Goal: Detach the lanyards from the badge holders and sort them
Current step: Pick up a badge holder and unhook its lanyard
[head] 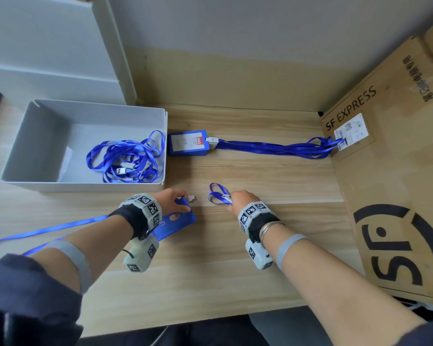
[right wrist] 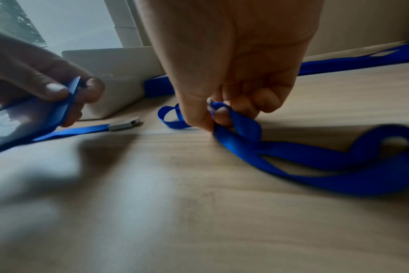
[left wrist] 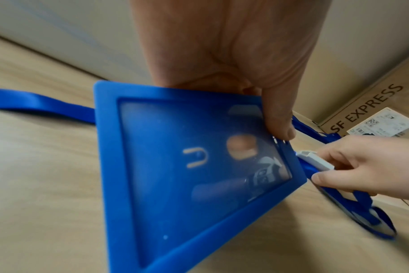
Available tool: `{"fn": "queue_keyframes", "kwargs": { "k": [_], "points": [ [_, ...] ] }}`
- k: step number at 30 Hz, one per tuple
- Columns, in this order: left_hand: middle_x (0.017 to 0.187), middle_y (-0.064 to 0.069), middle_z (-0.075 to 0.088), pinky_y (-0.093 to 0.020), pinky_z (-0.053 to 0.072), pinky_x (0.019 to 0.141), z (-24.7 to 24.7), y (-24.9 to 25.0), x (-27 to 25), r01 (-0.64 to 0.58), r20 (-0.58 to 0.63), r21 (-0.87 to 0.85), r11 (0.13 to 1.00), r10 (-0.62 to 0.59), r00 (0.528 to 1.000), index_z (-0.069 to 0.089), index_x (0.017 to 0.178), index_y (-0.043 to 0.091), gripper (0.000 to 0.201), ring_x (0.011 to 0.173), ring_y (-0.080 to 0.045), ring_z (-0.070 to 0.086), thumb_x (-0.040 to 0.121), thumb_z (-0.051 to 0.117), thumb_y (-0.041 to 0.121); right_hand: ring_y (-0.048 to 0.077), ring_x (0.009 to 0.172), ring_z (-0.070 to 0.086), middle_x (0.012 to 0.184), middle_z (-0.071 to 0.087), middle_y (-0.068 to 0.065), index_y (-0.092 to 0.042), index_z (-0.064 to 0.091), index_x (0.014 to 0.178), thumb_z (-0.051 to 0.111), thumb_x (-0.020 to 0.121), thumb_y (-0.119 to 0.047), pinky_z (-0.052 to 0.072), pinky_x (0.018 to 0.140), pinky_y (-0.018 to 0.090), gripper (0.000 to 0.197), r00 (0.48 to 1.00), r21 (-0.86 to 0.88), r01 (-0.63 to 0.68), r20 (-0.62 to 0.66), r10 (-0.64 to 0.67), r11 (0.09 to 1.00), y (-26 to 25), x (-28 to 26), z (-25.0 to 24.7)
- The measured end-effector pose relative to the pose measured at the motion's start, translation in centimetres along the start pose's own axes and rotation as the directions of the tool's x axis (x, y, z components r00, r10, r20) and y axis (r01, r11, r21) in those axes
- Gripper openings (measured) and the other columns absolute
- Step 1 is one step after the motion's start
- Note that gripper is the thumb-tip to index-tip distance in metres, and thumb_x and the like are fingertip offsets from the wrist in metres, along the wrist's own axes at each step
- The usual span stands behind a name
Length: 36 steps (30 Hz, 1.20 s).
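Badge holder in left hand's grip, lanyard in right hand's.

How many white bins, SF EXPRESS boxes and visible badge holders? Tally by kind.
White bin: 1
SF EXPRESS box: 1
Badge holders: 2, one in the left hand, one on the table; any stacked beneath cannot be told
Total: 4
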<state>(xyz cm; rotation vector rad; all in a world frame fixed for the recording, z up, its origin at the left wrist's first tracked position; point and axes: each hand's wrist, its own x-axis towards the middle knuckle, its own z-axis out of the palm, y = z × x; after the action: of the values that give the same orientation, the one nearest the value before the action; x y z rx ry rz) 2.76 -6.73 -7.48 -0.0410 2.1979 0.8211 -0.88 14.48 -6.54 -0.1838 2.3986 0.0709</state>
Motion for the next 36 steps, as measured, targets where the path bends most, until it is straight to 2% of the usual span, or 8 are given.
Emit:
{"fn": "queue_keyframes", "kwargs": {
  "k": [4,10,14,20,24,27,31,36],
  "points": [
    [0.056,0.005,0.056,-0.016,0.039,0.055,-0.6,-0.9,-1.0,0.006,-0.009,-0.016,1.0,-0.006,1.0,0.053,0.089,0.022,0.009,0.054,-0.009,0.05,0.088,0.06,0.027,0.03,0.073,0.051,0.086,0.057,0.01,-0.015,0.057,0.103,0.042,0.088,-0.024,0.038,0.064,0.03,0.023,0.997,0.125,0.041,-0.067,-0.033,0.991,-1.2,-0.7,-1.0],
    [0.056,0.006,0.056,-0.007,0.039,0.048,-2.1,-2.3,-2.5,-0.004,-0.029,0.013,1.0,0.005,1.0,0.056,0.082,0.025,0.008,0.043,0.004,0.051,0.088,0.059,0.028,0.03,0.073,0.048,0.079,0.053,0.009,-0.017,0.044,0.069,0.04,0.089,-0.024,0.034,0.063,0.029,0.022,0.976,0.3,0.163,-0.187,-0.11,0.94,-5.2,-1.4,-5.6],
    [0.064,0.001,0.06,-0.021,0.044,0.062,-3.0,-3.3,-3.7,0.001,-0.041,-0.016,1.0,-0.002,0.999,0.057,0.087,0.019,0.008,0.056,-0.008,0.055,0.087,0.061,0.027,0.029,0.071,0.045,0.072,0.05,0.008,-0.013,0.049,0.082,0.04,0.089,-0.022,0.035,0.064,0.031,0.015,0.923,0.422,0.306,-0.353,-0.156,0.853,-8.7,-2.0,-9.8],
    [0.06,0.009,0.057,-0.015,0.038,0.056,-4.4,-5.8,-5.5,0.043,-0.094,0.012,0.999,-0.042,0.995,0.057,0.079,0.023,0.01,0.056,-0.004,0.052,0.086,0.062,0.028,0.036,0.069,0.05,0.074,0.052,0.014,-0.006,0.052,0.093,0.041,0.089,-0.014,0.045,0.067,0.04,0.014,0.817,0.464,0.503,-0.53,-0.226,0.729,-15.2,-1.8,-13.6],
    [0.06,0.007,0.057,-0.02,0.041,0.062,-4.7,-7.4,-6.3,0.08,-0.097,-0.006,0.997,-0.08,0.992,0.056,0.079,0.024,0.011,0.062,-0.012,0.055,0.085,0.063,0.03,0.03,0.075,0.051,0.086,0.052,0.011,-0.003,0.048,0.116,0.041,0.094,-0.016,0.044,0.069,0.036,0.027,0.853,0.414,0.486,-0.417,-0.314,0.77,-18.5,-1.0,-13.5],
    [0.062,0.006,0.058,-0.024,0.045,0.068,-4.9,-8.2,-6.5,0.101,-0.105,-0.016,0.995,-0.102,0.989,0.053,0.072,0.028,0.016,0.068,-0.015,0.056,0.084,0.064,0.031,0.034,0.095,0.063,0.102,0.059,0.01,-0.006,0.045,0.124,0.045,0.094,-0.021,0.051,0.088,0.044,0.034,0.899,0.382,0.428,-0.269,-0.344,0.819,-19.8,0.2,-12.1],
    [0.06,0.007,0.058,-0.025,0.042,0.067,-4.8,-8.4,-6.5,0.094,-0.097,-0.046,0.994,-0.098,0.99,0.057,0.081,0.02,0.011,0.068,-0.016,0.056,0.085,0.063,0.028,0.025,0.113,0.058,0.125,0.06,0.006,-0.015,0.047,0.132,0.05,0.092,-0.023,0.044,0.101,0.036,0.041,0.928,0.37,0.372,-0.165,-0.334,0.851,-19.2,1.3,-10.6],
    [0.059,0.006,0.058,-0.023,0.04,0.06,-4.5,-7.6,-5.9,0.078,-0.068,-0.034,0.996,-0.08,0.994,0.058,0.085,0.019,0.011,0.062,-0.015,0.054,0.087,0.059,0.03,0.03,0.088,0.065,0.081,0.057,0.001,-0.015,0.055,0.102,0.044,0.088,-0.009,0.052,0.084,0.036,0.019,0.929,0.458,0.342,-0.299,-0.22,0.82,-15.6,1.7,-9.7]
  ]
}}
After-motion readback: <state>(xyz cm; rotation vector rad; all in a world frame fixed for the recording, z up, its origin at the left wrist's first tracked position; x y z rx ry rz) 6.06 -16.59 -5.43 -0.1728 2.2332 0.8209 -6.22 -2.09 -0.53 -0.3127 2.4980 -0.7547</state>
